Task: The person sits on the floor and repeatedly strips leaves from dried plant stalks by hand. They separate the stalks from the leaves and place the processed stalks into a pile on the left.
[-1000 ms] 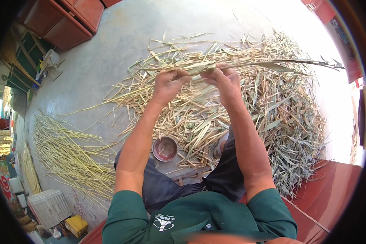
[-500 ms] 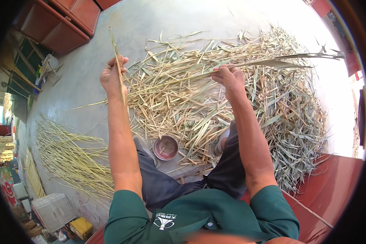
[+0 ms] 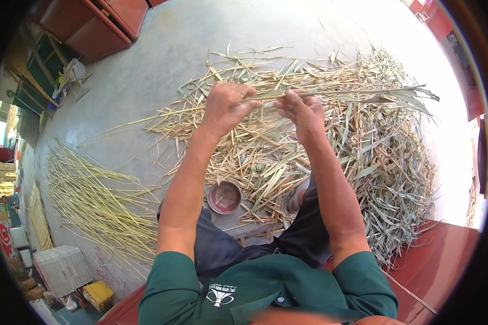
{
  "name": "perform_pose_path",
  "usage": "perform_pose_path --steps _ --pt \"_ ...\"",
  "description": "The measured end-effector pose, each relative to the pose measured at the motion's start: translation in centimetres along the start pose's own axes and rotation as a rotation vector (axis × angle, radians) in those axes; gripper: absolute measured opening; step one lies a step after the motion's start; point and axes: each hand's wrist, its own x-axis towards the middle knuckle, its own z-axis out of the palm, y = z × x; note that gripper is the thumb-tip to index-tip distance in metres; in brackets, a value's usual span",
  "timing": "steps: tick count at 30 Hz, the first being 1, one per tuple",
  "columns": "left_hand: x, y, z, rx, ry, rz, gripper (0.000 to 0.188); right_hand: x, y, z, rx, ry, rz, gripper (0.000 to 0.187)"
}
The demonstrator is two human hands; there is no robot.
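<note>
A long pale reed stalk (image 3: 173,113) runs crosswise in front of me, its thin bare end to the left and dry leaves (image 3: 401,96) at its right end. My right hand (image 3: 307,115) grips it between thumb and fingers near the leafy part. Just to the left, my left hand (image 3: 228,107) pinches at the same stalk, thumb and forefinger closing on it; the contact is partly hidden by the fingers. Below both hands spreads a heap of stripped leaves and husks (image 3: 271,146).
A small round bowl (image 3: 224,197) stands on the floor between my feet. To the left lies a bundle of bare yellowish stalks (image 3: 97,200). A white wire crate (image 3: 63,271) and a yellow container (image 3: 98,295) are at lower left, reddish-brown cabinets (image 3: 87,30) at upper left.
My left hand has moved right, from holding up a loose strip of husk to the stalk beside my right hand. The strip is no longer in it. My right hand keeps its hold.
</note>
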Motion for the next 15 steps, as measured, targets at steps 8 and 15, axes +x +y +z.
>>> perform_pose_path --steps 8,15 --pt "-0.4 -1.7 -0.6 0.054 -0.044 -0.106 0.012 -0.2 -0.9 -1.1 0.026 -0.068 -0.075 0.029" --pt "-1.3 -4.1 -4.1 -0.006 -0.121 -0.257 0.010 -0.1 -2.0 -2.3 0.059 -0.074 -0.134 0.025"
